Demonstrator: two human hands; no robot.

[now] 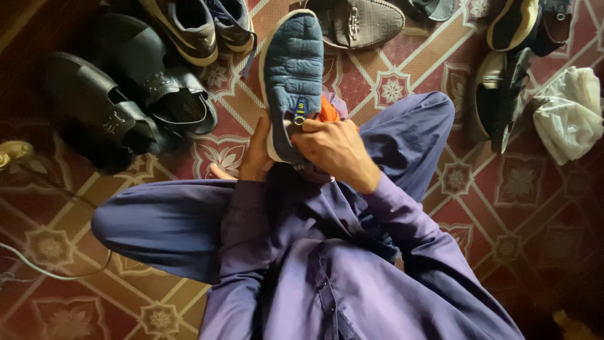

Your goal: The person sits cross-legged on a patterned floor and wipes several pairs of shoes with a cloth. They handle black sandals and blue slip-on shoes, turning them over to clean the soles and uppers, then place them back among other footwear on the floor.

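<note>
The left hand [257, 154] is gripping the blue shoe [291, 75] from the side, fingers closed around its heel end. The right hand [333, 148] is pinching its tongue. The shoe is being held over the lap, its long axis running away from the person, toe pointing toward the grey loafer [362, 22].

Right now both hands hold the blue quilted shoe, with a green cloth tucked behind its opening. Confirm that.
Not quite: the cloth is orange, not green. The head view shows it behind the opening of the blue quilted shoe, which the left hand and right hand both hold.
</note>
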